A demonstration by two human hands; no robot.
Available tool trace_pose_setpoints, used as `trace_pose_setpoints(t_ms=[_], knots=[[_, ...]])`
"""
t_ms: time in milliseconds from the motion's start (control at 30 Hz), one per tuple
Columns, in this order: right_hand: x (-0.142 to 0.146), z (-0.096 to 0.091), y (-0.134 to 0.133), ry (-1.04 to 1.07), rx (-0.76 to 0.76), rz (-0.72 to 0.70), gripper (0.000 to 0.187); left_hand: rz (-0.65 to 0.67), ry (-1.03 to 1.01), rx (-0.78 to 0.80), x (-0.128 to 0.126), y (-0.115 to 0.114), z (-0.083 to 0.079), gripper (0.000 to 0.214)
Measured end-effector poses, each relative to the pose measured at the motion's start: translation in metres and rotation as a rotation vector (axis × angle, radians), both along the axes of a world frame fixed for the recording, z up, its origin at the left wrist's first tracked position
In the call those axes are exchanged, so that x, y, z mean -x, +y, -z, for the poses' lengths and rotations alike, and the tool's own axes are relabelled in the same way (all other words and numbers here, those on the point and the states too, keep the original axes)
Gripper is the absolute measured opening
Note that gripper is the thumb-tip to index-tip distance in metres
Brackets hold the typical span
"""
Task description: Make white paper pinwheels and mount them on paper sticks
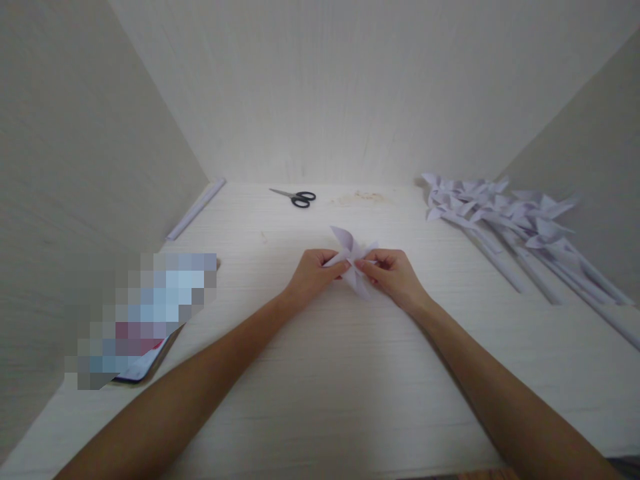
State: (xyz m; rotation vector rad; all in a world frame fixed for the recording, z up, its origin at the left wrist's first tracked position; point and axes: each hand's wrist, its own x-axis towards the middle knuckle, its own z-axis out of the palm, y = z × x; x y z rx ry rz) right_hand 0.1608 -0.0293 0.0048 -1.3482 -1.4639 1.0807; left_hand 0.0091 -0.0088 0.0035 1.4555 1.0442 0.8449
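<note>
Between my two hands is a white paper pinwheel (345, 239), its curled blades fanning out around a folded centre. My left hand (320, 268) pinches it from the left, with the thumb close to the centre. From the other side my right hand (387, 268) grips it, its thumb also pressed near the middle. The fingers behind the paper are partly hidden. No stick shows on this pinwheel.
Black-handled scissors (303, 199) lie toward the back wall. At the back left rests a rolled paper stick (196, 210). A phone (137, 367), mostly blurred out, is at the left. Several finished paper pinwheels (493, 210) on sticks are piled at the right.
</note>
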Motion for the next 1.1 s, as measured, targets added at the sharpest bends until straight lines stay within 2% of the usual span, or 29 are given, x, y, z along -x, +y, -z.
trace_pose_setpoints(t_ms=[833, 1100], knots=[[0.0008, 0.0037, 0.0010, 0.014, -0.028, 0.007, 0.024, 0.002, -0.019, 0.007, 0.0009, -0.0003, -0.0020, 0.022], [0.0011, 0.0033, 0.0011, -0.006, -0.045, 0.010, 0.024, 0.009, -0.025, -0.019, 0.0011, 0.0012, 0.0018, 0.021]])
